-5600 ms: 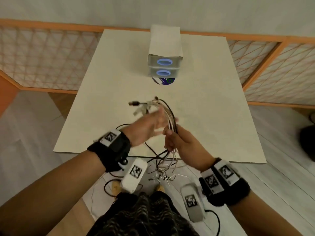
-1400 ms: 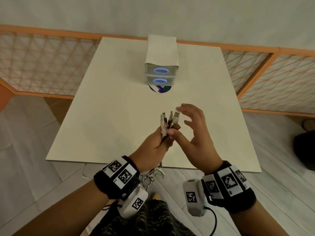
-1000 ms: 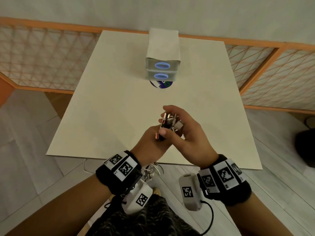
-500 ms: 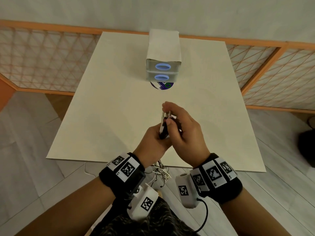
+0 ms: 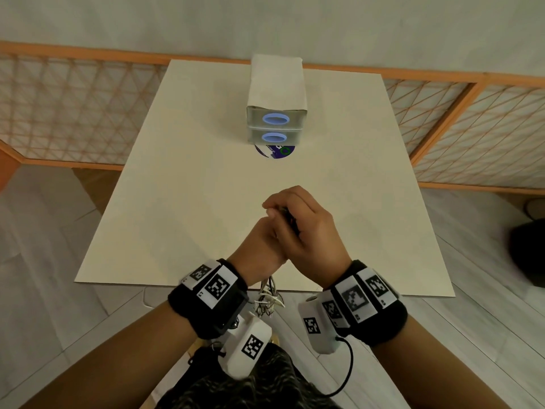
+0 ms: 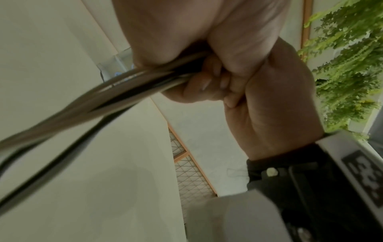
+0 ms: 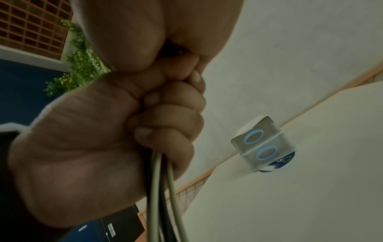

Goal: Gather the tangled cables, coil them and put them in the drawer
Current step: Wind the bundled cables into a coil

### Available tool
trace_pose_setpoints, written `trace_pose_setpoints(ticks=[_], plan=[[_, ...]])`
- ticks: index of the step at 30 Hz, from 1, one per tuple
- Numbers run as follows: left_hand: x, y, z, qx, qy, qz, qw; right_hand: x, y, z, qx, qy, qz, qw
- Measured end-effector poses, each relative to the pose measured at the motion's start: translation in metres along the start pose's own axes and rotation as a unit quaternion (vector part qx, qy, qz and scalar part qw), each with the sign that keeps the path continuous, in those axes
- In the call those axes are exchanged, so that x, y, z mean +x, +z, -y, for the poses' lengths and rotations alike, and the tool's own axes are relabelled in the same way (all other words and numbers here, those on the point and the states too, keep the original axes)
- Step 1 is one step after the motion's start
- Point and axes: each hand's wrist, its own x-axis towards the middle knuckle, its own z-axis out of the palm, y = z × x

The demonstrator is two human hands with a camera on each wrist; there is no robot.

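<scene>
Both hands meet above the near part of the cream table [image 5: 191, 202]. My left hand [image 5: 261, 246] makes a fist round the bundle of white and black cables [image 7: 159, 188], which leave the fist downward. My right hand [image 5: 305, 225] wraps over the plug ends above that fist; only a dark bit of plug [image 5: 288, 215] shows. The rest of the cables [image 5: 269, 296] hangs below the table's front edge. In the left wrist view the cable bundle [image 6: 116, 93] runs taut into the grip. The small drawer unit [image 5: 275, 93] stands at the far middle, both drawers closed.
The unit's two fronts have blue oval handles, upper [image 5: 275, 119] and lower [image 5: 274, 138]. A round blue label [image 5: 275, 150] pokes out from under it. An orange lattice fence [image 5: 59, 107] runs behind and beside the table. A dark object [image 5: 528, 255] sits on the floor at right.
The loose tangle has been drawn into one bundle in my left fist. Over the last second my right hand has closed over the plug ends that stuck up.
</scene>
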Motion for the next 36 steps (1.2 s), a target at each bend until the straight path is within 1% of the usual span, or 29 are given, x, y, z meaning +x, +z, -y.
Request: trace_pose_setpoints(ticks=[1,3,4,5,6,7,8,10,11,12,13,14,15,16,17,19,20,21,22,24,26,27,28,30,32,33,34,35,36], plan=[[0.003,0.000,0.003,0.024,0.011,-0.017,0.999,-0.001,0.001,-0.001,0.001,-0.004,-0.002,1.000],[0.003,-0.002,0.003,0.081,0.037,-0.024,0.996,0.000,0.002,0.000,-0.010,-0.021,0.002,1.000],[0.002,-0.005,0.004,0.095,0.050,-0.016,0.994,0.001,0.002,0.001,-0.019,-0.024,0.005,1.000],[0.000,-0.005,0.001,0.074,0.044,-0.006,0.996,0.001,0.001,0.001,-0.021,-0.014,0.008,1.000],[0.000,-0.005,-0.001,-0.009,0.016,-0.009,1.000,0.001,-0.001,0.001,-0.004,0.013,0.012,1.000],[0.000,-0.006,-0.003,-0.050,0.013,-0.023,0.998,-0.001,-0.001,-0.001,0.040,0.059,0.016,0.997],[-0.001,-0.009,-0.006,-0.054,0.018,-0.036,0.998,-0.005,-0.002,-0.001,0.111,0.114,0.025,0.987],[0.001,-0.014,-0.014,-0.069,0.030,-0.072,0.995,-0.019,0.003,-0.005,0.250,0.205,0.082,0.943],[0.005,-0.017,-0.016,-0.085,0.031,-0.085,0.992,-0.029,0.009,-0.007,0.273,0.233,0.133,0.924],[0.008,-0.022,-0.022,-0.105,0.029,-0.094,0.990,-0.040,0.015,-0.008,0.259,0.249,0.184,0.915],[0.012,-0.028,-0.025,-0.131,0.027,-0.112,0.985,-0.050,0.020,-0.008,0.218,0.252,0.210,0.919],[0.015,-0.038,-0.027,-0.172,0.023,-0.121,0.977,-0.058,0.021,-0.008,0.178,0.236,0.200,0.934],[0.017,-0.048,-0.029,-0.216,0.016,-0.133,0.967,-0.062,0.019,-0.010,0.145,0.217,0.165,0.951],[0.017,-0.057,-0.030,-0.242,0.008,-0.148,0.959,-0.061,0.013,-0.013,0.116,0.206,0.124,0.964],[0.016,-0.067,-0.027,-0.239,-0.006,-0.159,0.958,-0.056,0.005,-0.018,0.087,0.199,0.088,0.972],[0.012,-0.083,-0.017,-0.149,-0.061,-0.194,0.968,-0.039,-0.018,-0.022,0.039,0.183,0.059,0.981],[0.010,-0.090,-0.013,-0.094,-0.067,-0.208,0.971,-0.029,-0.029,-0.021,0.011,0.170,0.074,0.983],[0.009,-0.093,-0.011,-0.046,-0.051,-0.204,0.977,-0.019,-0.039,-0.019,-0.020,0.151,0.108,0.982],[0.006,-0.091,-0.013,-0.005,-0.030,-0.169,0.985,-0.009,-0.047,-0.015,-0.049,0.126,0.149,0.979],[0.002,-0.080,-0.023,0.079,-0.007,-0.021,0.997,0.009,-0.055,-0.009,-0.068,0.089,0.224,0.968],[-0.001,-0.061,-0.029,0.131,-0.033,0.139,0.981,0.024,-0.057,-0.008,-0.055,0.078,0.257,0.962],[0.001,-0.054,-0.026,0.118,-0.042,0.180,0.976,0.031,-0.056,-0.010,-0.050,0.079,0.251,0.963],[0.001,-0.046,-0.026,0.078,-0.048,0.189,0.978,0.036,-0.053,-0.012,-0.045,0.083,0.232,0.968],[0.002,-0.035,-0.027,-0.046,-0.057,0.129,0.989,0.038,-0.046,-0.021,-0.054,0.088,0.143,0.984],[0.005,-0.030,-0.027,-0.168,-0.045,0.069,0.982,0.026,-0.036,-0.027,-0.083,0.118,-0.003,0.990],[0.007,-0.029,-0.027,-0.222,-0.033,0.046,0.973,0.018,-0.030,-0.025,-0.067,0.148,-0.059,0.985],[0.009,-0.028,-0.027,-0.263,-0.019,0.023,0.964,0.009,-0.024,-0.019,-0.024,0.179,-0.074,0.981],[0.012,-0.027,-0.027,-0.295,-0.006,0.001,0.956,0.000,-0.017,-0.012,0.040,0.206,-0.047,0.977],[0.014,-0.025,-0.028,-0.315,0.006,-0.019,0.949,-0.009,-0.011,-0.003,0.102,0.221,0.005,0.970]])
